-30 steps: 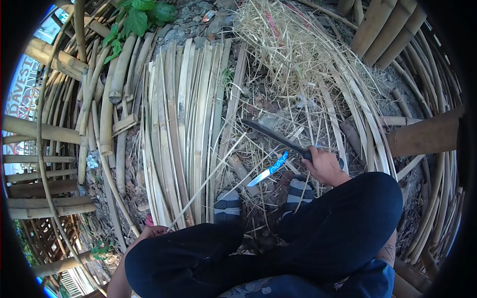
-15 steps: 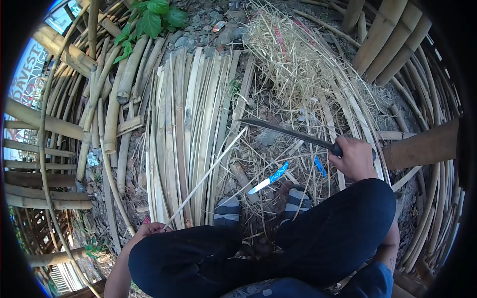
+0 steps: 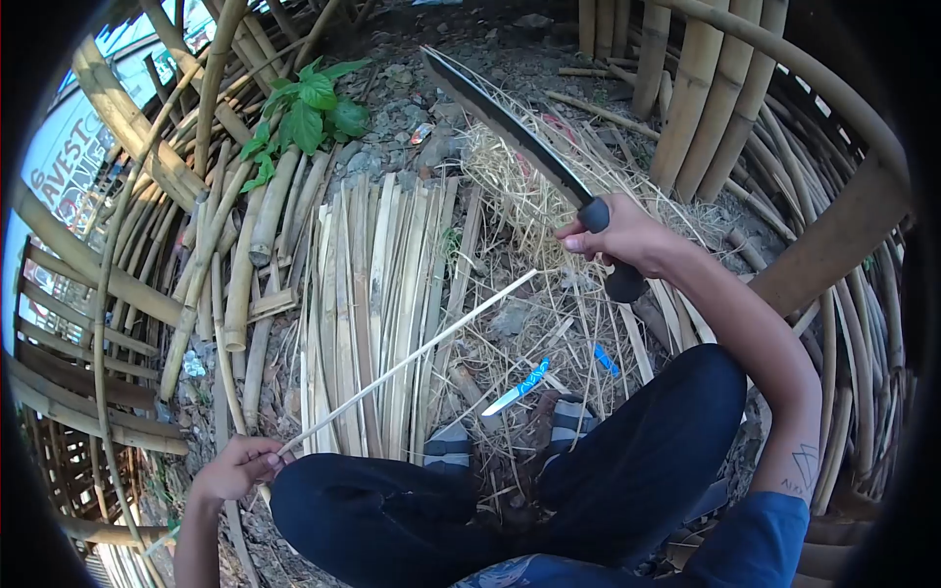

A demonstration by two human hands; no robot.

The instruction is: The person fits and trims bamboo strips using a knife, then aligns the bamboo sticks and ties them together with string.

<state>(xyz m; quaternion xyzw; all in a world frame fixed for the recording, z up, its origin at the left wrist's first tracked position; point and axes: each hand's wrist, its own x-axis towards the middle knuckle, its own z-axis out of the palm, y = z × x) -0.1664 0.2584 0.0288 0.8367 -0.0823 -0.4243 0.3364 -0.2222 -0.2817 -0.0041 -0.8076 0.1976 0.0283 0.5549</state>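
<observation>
My left hand (image 3: 235,468) is closed on the near end of a thin bamboo strip (image 3: 417,355), beside my left knee. The strip slants up and away to the right, its far end over the littered ground. Raised above the straw, my right hand (image 3: 619,238) grips a machete (image 3: 515,132) by its dark handle. The long blade points up and to the left, well apart from the strip. Under the strip lies a row of split bamboo slats (image 3: 368,265). A small knife (image 3: 517,387) with a blue patterned handle rests on the ground near my feet.
A heap of pale shavings (image 3: 520,167) lies beyond my right hand. Bamboo poles (image 3: 265,225) are stacked at the left, by a green plant (image 3: 312,108). Thick upright bamboo posts (image 3: 711,98) stand at the back right. A blue sheath-like piece (image 3: 606,360) lies near the small knife.
My right hand has lifted the machete up from low over the ground, its blade now steeper. My left hand has shifted left, with the bamboo strip's far end now farther right.
</observation>
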